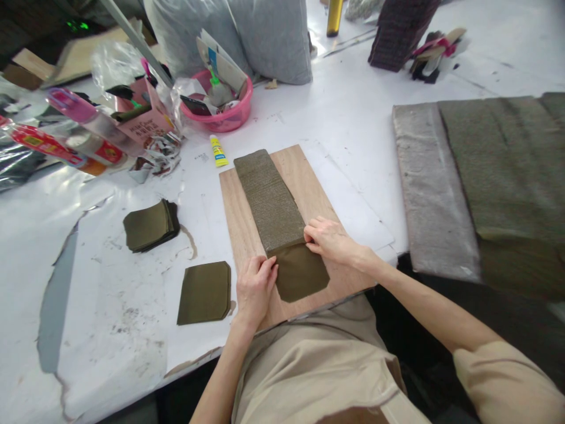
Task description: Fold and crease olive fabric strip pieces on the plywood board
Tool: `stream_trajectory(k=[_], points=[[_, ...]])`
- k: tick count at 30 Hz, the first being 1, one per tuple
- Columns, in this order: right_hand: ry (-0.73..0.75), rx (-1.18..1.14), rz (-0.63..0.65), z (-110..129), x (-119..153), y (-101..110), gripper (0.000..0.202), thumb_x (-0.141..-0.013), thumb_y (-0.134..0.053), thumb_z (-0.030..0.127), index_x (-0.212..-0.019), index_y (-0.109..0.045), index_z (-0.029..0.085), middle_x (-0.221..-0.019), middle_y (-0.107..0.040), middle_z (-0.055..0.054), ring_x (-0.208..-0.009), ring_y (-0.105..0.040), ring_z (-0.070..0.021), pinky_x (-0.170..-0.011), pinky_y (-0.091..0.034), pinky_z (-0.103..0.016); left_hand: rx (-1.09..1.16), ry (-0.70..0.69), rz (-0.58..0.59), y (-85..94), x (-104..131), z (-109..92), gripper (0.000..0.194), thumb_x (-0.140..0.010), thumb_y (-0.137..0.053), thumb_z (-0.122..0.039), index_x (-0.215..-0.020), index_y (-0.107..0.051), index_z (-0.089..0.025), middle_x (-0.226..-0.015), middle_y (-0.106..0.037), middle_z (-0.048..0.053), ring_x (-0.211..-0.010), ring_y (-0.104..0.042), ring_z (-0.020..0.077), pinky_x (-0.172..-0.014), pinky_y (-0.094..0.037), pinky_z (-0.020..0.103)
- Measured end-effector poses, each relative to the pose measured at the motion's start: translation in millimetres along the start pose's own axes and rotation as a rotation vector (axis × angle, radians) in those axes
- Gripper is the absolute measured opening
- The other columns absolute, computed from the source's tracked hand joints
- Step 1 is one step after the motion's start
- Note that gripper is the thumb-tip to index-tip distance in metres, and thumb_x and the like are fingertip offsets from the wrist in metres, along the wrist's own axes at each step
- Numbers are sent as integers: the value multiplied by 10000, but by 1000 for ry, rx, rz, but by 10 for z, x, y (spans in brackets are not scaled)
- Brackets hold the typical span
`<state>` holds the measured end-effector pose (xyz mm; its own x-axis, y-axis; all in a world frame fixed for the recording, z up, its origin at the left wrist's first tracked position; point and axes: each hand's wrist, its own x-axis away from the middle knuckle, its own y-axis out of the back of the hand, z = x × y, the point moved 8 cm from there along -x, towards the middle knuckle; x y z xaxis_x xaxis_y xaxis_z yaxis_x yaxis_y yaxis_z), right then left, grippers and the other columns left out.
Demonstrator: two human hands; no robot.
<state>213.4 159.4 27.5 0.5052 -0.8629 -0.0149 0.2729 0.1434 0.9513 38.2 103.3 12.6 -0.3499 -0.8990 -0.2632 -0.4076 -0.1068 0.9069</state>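
A long strip of grey-olive textured fabric [271, 197] lies on a thin wooden board [304, 171]. At its near end, a smooth olive fabric piece [302, 274] with cut corners reaches toward my body. My left hand [256, 285] is closed, thumb and fingers pinching the left end of the line where the two fabrics meet. At the right end of that line, my right hand [330, 240] pinches the edge in the same way. Whether each pinch takes in both layers, I cannot tell. Matching olive pieces lie left of the board in a stack [148, 227] and a flatter pile [203, 292].
A yellow tube [218, 151] lies beyond the board, near a pink basket [227, 118] of small items. Bottles [88, 126] and a pink box [145, 121] crowd the left. Folded olive fabric [503, 176] covers a pad at right. The white table covering is torn at left.
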Motion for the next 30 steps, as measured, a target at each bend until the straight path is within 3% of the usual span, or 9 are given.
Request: stream_trajectory(k=[4,9,15,18,23,30], points=[[93,58,-59,140,81,52,80,-861,-583,109,-818,-567,175,-888,-593,-58,-835,-498,-184,-724,-371,-287,33,-1,-43,62,-42,-24,184,-940,-545,-229,-1095,-637,-192,-990,-599,73,-921,-562,220,-804,-483,341],[80,-148,-114,78,188,38,82,-855,-584,114,-849,-561,192,-826,-601,-9,-823,-528,-160,-740,-384,-262,41,-93,-45,37,-248,-201,241,-947,-538,-241,-1172,-615,-201,-1078,-616,86,-1027,-543,242,-898,-462,375],[56,-225,-68,-35,238,-51,134,-832,-666,179,-949,-607,207,-905,-622,-4,-861,-565,-155,-729,-386,-251,36,-170,71,-85,-408,-366,194,-978,-487,-274,-937,-658,-192,-830,-642,37,-833,-559,206,-777,-418,353],[47,-211,0,-70,236,-108,40,-847,-665,207,-858,-627,200,-867,-605,-7,-795,-558,-147,-678,-372,-247,104,-147,85,-53,-377,-330,215,-991,-463,-277,-920,-645,-188,-827,-657,30,-796,-576,183,-748,-405,333],[-40,-352,-9,-154,230,-129,33,-841,-660,183,-818,-638,192,-827,-602,8,-743,-547,-125,-652,-366,-236,249,-78,96,-9,-322,-215,214,-990,-466,-307,-932,-647,-207,-881,-707,24,-791,-623,170,-759,-426,311],[-149,-633,-197,-183,310,-69,90,-857,-651,243,-785,-659,191,-811,-634,4,-828,-564,-141,-741,-409,-255,404,60,157,-88,-275,-73,208,-976,-488,-338,-910,-644,-218,-832,-689,8,-760,-618,160,-718,-441,276]])
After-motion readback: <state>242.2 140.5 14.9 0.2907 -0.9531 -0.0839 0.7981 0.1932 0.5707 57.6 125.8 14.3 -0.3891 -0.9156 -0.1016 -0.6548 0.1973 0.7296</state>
